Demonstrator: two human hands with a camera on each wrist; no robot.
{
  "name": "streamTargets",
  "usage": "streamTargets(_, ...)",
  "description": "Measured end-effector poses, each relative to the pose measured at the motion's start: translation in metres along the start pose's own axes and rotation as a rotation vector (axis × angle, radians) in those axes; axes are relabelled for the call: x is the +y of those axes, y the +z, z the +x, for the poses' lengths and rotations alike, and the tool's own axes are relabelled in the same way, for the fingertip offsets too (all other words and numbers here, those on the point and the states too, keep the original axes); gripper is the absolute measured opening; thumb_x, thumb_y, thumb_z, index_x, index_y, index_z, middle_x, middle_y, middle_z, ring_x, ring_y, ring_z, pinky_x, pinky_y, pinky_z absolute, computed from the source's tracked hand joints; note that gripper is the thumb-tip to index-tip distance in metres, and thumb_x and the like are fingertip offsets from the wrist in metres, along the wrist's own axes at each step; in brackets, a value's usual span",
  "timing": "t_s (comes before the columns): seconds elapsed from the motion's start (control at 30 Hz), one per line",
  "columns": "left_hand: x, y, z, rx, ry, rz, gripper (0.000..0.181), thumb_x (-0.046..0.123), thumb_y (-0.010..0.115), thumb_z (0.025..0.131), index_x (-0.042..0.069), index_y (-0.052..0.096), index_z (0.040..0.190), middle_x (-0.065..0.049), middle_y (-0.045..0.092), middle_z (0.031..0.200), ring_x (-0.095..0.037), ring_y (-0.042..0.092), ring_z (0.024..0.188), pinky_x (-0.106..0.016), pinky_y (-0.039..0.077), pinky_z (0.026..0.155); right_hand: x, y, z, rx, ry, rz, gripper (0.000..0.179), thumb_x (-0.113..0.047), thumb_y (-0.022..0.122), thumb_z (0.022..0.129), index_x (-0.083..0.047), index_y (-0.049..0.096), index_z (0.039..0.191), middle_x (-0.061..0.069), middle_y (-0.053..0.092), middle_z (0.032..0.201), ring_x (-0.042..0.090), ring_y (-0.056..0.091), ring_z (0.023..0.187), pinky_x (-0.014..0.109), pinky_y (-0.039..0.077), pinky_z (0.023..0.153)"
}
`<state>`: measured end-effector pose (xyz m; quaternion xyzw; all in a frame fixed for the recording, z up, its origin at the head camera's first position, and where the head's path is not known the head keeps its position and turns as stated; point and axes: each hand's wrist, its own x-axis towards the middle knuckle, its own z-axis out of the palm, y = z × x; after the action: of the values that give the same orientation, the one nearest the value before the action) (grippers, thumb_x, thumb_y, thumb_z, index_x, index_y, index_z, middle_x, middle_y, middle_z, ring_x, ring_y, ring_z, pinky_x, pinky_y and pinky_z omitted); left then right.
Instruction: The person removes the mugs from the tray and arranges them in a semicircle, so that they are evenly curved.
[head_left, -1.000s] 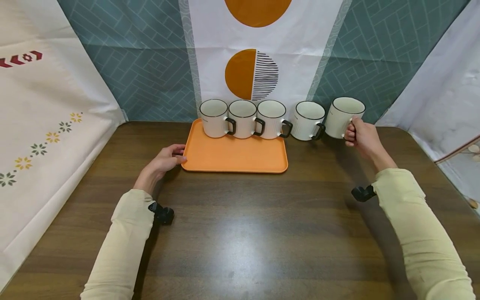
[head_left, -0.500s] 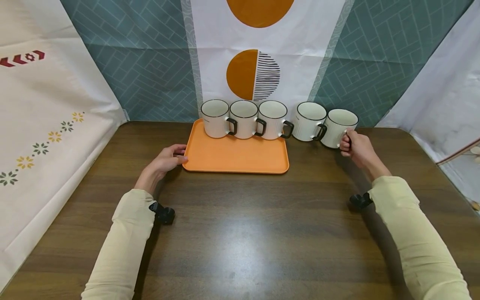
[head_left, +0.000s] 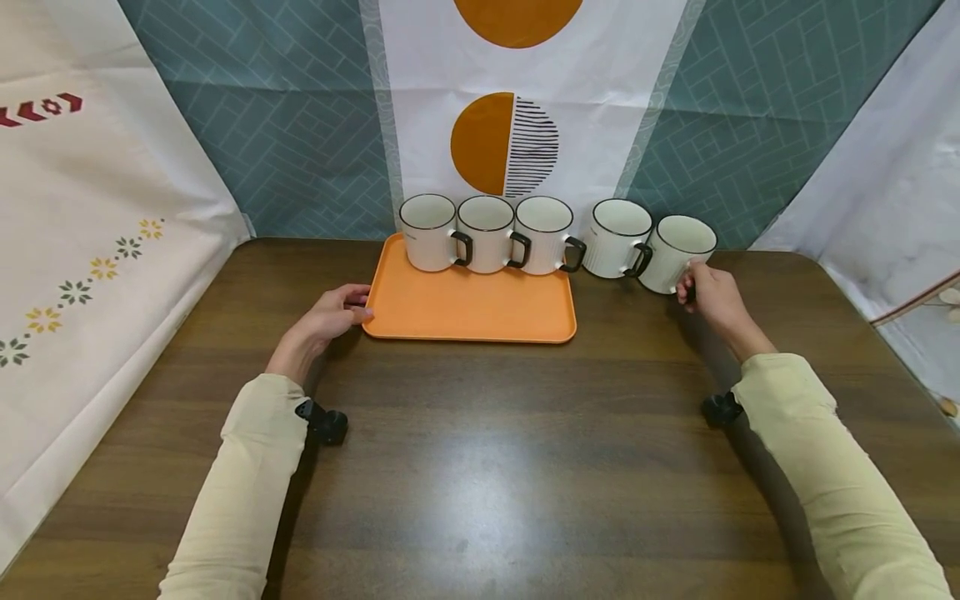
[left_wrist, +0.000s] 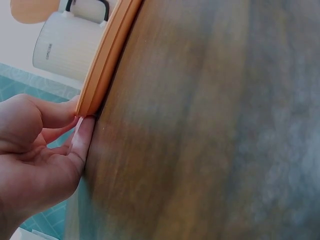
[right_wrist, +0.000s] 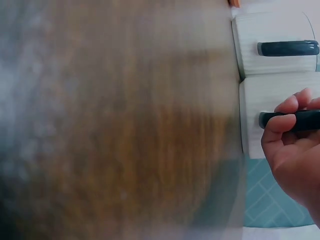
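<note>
My left hand (head_left: 321,323) pinches the left edge of an orange tray (head_left: 472,310). In the left wrist view the thumb lies over the tray's rim (left_wrist: 102,70) and fingers are tucked beneath it. My right hand (head_left: 718,298) grips the black handle (right_wrist: 306,120) of the rightmost white mug (head_left: 663,261), which has a dark rim and stands on the table. Just left of it is another white mug (head_left: 611,250), its handle close against the held one. Three matching mugs stand in a row along the tray's back, the left one (head_left: 426,248) at its corner.
The brown wooden table (head_left: 465,450) stretches toward me in front of the tray. Behind the mugs hangs a green and white cloth (head_left: 300,150) with orange circles. Pale cloths (head_left: 97,275) hang at both sides.
My right hand has brought its mug left and toward me, down beside the fourth mug, where it now stays. My left hand and the tray have not moved.
</note>
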<state>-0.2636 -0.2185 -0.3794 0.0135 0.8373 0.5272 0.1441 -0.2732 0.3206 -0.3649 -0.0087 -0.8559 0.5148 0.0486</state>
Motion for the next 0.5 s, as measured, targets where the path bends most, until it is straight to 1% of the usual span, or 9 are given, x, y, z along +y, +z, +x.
streamTargets(0.27,-0.0005,-0.0001,0.0014,0.003,-0.011,0.008,0.058,0.002,0.051,0.097,-0.009,0.024,0.148,-0.028,0.033,0.139,-0.036,0.036,0.123,-0.044,0.032,0.106,0.0031,0.0000,-0.0004,-0.026,-0.025,-0.005,0.047,-0.031,0.024,0.105,0.000,0.044,0.076,-0.006,0.051,0.064,0.008,0.049,0.061,0.025,0.042,0.053)
streamTargets(0.5,-0.0011,-0.0008,0.0017,0.003,-0.018,0.009,0.057,0.001,0.050,0.097,-0.008,0.025,0.148,-0.027,0.034,0.138,-0.036,0.037,0.123,-0.045,0.032,0.107,0.0019,-0.0030,0.0012,-0.082,-0.031,0.015,0.048,-0.031,0.023,0.106,0.001,0.043,0.076,-0.005,0.051,0.066,0.009,0.049,0.063,0.025,0.043,0.055)
